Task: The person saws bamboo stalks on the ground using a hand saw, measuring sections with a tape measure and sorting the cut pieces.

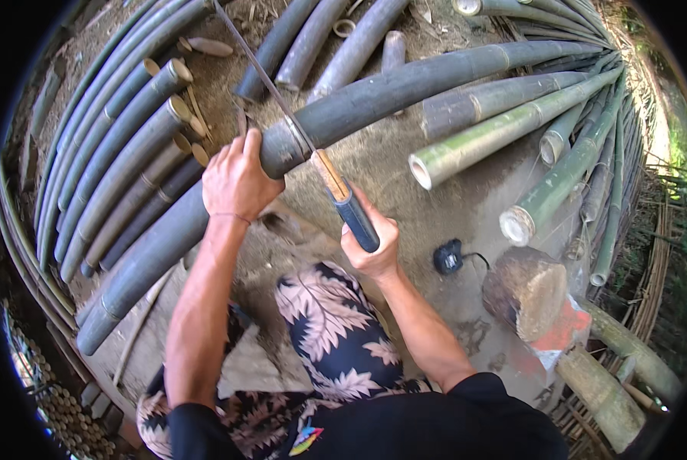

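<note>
A long dark bamboo pole (404, 86) runs across in front of me, from the lower left to the upper right. My left hand (240, 180) is wrapped over it, just left of a paler joint ring. In my right hand (375, 244) is a handsaw (263, 75), held by its dark handle with a tan section above the grip. Its long thin blade lies across the pole just right of my left hand, pointing to the upper left. Whether the blade has cut into the pole I cannot tell.
Several bamboo poles (140, 165) lie stacked at the left, and more cut pieces (359, 50) lie at the far side. At the right are green poles (504, 126), a wood block (531, 295) and a small black tape-measure-like object (448, 257) on the ground.
</note>
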The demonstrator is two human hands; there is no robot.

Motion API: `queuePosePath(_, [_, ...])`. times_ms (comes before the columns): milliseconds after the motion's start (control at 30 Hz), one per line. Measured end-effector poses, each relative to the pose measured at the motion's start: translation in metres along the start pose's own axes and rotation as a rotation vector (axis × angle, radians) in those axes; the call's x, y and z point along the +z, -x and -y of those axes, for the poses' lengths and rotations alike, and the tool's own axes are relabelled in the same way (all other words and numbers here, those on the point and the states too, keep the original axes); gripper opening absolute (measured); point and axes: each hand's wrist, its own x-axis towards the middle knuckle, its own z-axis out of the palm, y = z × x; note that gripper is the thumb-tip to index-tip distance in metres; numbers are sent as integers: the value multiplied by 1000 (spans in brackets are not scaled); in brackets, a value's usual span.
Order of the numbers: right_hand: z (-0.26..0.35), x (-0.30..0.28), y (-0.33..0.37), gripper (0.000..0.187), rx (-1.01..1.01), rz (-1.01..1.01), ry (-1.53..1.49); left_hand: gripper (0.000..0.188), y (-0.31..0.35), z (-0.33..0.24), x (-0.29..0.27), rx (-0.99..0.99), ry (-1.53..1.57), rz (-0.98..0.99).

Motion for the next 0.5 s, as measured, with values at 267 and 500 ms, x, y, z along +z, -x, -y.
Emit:
queuePosePath(267, [-8,-73,119,57,-50,90,264,69,-6,16,-6,-1,-3,11])
queuePosePath(500, [19,-50,79,59,103,90,307,70,0,18,-10,-29,-36,88])
